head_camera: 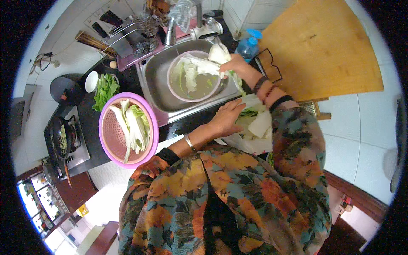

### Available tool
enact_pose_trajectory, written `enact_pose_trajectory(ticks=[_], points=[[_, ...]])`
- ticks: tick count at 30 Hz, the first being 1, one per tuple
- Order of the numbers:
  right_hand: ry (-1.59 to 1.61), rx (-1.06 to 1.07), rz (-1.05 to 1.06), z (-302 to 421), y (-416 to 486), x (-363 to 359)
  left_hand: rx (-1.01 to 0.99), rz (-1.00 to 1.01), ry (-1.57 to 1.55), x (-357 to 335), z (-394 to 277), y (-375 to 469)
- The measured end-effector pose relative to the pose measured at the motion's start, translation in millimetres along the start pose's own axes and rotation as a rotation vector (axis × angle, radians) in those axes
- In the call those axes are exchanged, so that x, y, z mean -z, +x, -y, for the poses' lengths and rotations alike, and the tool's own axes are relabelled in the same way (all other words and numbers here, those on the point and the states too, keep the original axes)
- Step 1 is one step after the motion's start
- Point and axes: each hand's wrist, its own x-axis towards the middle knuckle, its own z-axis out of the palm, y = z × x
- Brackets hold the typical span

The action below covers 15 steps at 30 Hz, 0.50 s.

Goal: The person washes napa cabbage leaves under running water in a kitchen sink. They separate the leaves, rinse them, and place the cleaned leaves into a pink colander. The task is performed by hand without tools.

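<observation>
My right hand (235,66) grips white napa cabbage leaves (204,66) at the right rim of a round pale-pink basin (193,99). The basin stands in the steel sink (156,84), with cloudy water and green scraps inside. Fingers spread, my left hand (225,118) hangs over the counter's front edge and holds nothing I can see. Beside its fingertips is a white plastic bag (234,142) with leaf pieces in it; whether they touch is unclear. To the left, a pink colander (110,137) in a purple-rimmed basin (156,127) contains long cabbage leaves (135,127).
Leafy greens (106,91) and a white bowl (91,81) sit left of the sink. A wok (60,137) is on the gas stove (79,149). Behind the sink are a faucet (171,33) and a knife rack (119,46). A blue bottle (248,47) and wooden board (322,51) stand right.
</observation>
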Motion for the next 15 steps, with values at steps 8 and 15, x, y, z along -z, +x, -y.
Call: enact_pose_trajectory(ticks=[8, 15], points=[[-0.09, -0.096, -0.283, -57.7, 59.8, -70.6, 0.216, 0.01, -0.185, 5.4, 16.8, -23.7], [-0.394, 0.503, 0.062, 11.0, 10.6, -34.2, 0.338, -0.018, -0.165, 9.2, 16.7, -15.7]])
